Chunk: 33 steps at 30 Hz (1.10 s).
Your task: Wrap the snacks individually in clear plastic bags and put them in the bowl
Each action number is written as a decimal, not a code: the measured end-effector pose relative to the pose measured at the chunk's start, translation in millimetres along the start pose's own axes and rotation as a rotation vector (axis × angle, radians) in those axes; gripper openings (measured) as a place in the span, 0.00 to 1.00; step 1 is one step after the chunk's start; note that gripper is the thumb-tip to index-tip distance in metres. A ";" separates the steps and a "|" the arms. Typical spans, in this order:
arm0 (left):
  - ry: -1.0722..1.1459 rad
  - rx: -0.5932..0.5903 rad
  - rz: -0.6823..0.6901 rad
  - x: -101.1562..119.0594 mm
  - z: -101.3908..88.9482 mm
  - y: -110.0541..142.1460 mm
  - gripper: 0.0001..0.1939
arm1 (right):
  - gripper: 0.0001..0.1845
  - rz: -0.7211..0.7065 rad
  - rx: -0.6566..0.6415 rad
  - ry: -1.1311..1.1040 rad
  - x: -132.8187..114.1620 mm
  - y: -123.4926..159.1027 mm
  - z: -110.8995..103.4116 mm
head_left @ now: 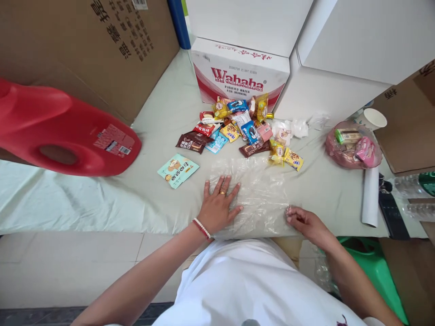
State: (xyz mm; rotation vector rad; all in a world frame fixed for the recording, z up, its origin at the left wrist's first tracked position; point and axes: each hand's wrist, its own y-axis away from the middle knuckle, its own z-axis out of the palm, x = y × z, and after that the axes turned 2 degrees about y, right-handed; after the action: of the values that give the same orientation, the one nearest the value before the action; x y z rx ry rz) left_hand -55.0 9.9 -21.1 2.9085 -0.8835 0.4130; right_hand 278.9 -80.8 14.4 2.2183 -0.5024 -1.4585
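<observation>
A clear plastic bag (261, 194) lies flat on the table in front of me. My left hand (219, 206) rests on its left side, palm down with the fingers spread. At the bag's right edge, the fingers of my right hand (304, 222) are pinched together on the plastic. Beyond the bag is a heap of small wrapped snacks: a yellow packet (294, 159), a brown cocoa packet (190, 144), a blue packet (250, 132) and several others. A mint-green pouch (178, 170) lies apart, left of the bag.
A red jug (84, 136) lies on the left beside a cardboard box (78, 59). A Wahaba water carton (241, 77) stands behind the snacks. On the right are a pink bowl (331, 149) of packets, a paper cup (372, 118), a white roll (369, 199) and plastic bottles (409, 185).
</observation>
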 end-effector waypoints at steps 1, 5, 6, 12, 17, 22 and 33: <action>0.002 -0.006 0.002 -0.4 -1.1 0.9 0.36 | 0.20 -0.048 0.015 0.145 -3.5 -4.4 -9.6; -0.003 -0.007 0.004 -1.9 -0.3 4.8 0.36 | 0.15 -0.328 0.259 0.641 -64.5 -41.9 -38.7; -0.007 -0.005 0.002 -1.7 0.3 6.3 0.36 | 0.15 -0.447 0.232 0.748 -87.3 -56.5 -37.7; -0.014 -0.017 0.013 0.6 0.0 14.5 0.34 | 0.31 -0.728 -0.016 1.239 -191.7 -162.7 21.7; 0.016 0.002 0.014 -0.8 -1.2 15.7 0.34 | 0.25 -0.641 -0.094 1.415 -208.1 -202.2 27.9; 0.057 0.026 0.021 -2.3 -2.0 15.5 0.34 | 0.20 -0.539 -0.044 1.439 -211.3 -203.3 1.6; 0.059 0.034 0.019 -3.1 -0.8 16.0 0.34 | 0.35 -0.552 -0.160 1.417 -212.0 -208.9 15.5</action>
State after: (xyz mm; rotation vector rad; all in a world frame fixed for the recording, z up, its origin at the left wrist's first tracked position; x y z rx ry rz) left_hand -66.6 -1.7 -21.3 2.9043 -0.9055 0.5170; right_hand 197.0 202.3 58.2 2.6433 0.6920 0.1854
